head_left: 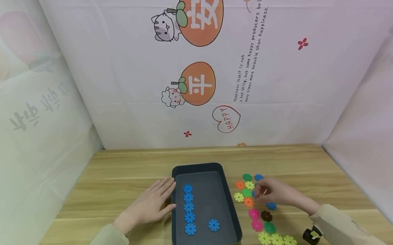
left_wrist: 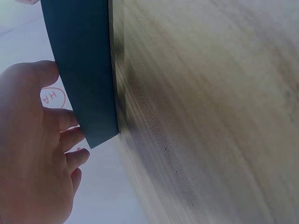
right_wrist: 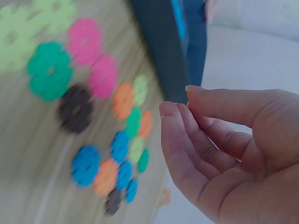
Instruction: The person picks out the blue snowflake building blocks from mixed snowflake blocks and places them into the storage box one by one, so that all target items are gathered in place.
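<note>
My left hand (head_left: 151,203) rests against the left side of a dark grey tray (head_left: 233,214), its fingertips at the rim and the thumb lower on the same side. Inside the tray, several blue notched plastic discs (head_left: 189,207) form a column on the left, and a single blue disc (head_left: 213,225) lies at the lower right. Over the loose discs right of the tray hovers my right hand (head_left: 275,192). Its fingers bend loosely toward the thumb, with no disc visible between them in the right wrist view. A blue disc (right_wrist: 120,146) lies on the table near that hand.
Loose discs lie right of the tray: orange (head_left: 249,202), green (head_left: 270,227), pink (head_left: 257,224), brown (head_left: 266,215) and yellow-green (head_left: 277,240). The wooden table (head_left: 122,170) meets a printed white cloth (head_left: 138,116) behind, with cloth on both sides.
</note>
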The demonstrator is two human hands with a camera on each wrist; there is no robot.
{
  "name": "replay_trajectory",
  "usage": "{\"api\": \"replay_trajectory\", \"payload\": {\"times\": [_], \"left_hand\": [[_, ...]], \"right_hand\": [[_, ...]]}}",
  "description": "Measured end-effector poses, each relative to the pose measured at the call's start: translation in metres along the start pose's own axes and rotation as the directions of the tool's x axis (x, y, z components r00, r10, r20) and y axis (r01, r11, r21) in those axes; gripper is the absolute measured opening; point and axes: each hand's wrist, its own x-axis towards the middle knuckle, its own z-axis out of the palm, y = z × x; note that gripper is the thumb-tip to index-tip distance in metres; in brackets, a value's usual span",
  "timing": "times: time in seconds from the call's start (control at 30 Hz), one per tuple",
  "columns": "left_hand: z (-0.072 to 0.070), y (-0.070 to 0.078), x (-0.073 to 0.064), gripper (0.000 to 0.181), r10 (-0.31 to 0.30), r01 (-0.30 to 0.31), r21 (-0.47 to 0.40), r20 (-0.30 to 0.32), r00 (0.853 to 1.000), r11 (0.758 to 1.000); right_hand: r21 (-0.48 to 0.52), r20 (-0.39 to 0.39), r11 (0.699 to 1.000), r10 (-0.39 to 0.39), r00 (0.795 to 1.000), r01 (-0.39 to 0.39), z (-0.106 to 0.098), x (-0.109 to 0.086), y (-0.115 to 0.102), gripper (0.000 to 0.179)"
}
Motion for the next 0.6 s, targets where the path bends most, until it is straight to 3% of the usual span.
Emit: {"api": "replay_trajectory", "payload": {"times": [0.27, 0.47, 0.6], "left_hand": [[0.001, -0.001, 0.0, 0.07, 0.002, -0.002, 0.001, -0.002, 1.0, 1.0], [0.002, -0.002, 0.0, 0.07, 0.005, -0.005, 0.007, 0.001, 1.0, 1.0], [0.002, -0.001, 0.0, 0.07, 0.003, -0.003, 0.008, 0.002, 1.0, 1.0]], "right_hand": [[-0.02, -0.067, 0.996, 0.089, 0.994, -0.091, -0.002, -0.022, 0.028, 0.014], [-0.052, -0.12, 0.991, 0.114, 0.986, -0.121, -0.001, -0.03, 0.041, 0.015], [-0.062, -0.131, 0.975, 0.205, 0.97, -0.215, 0.003, -0.031, 0.044, 0.021]]}}
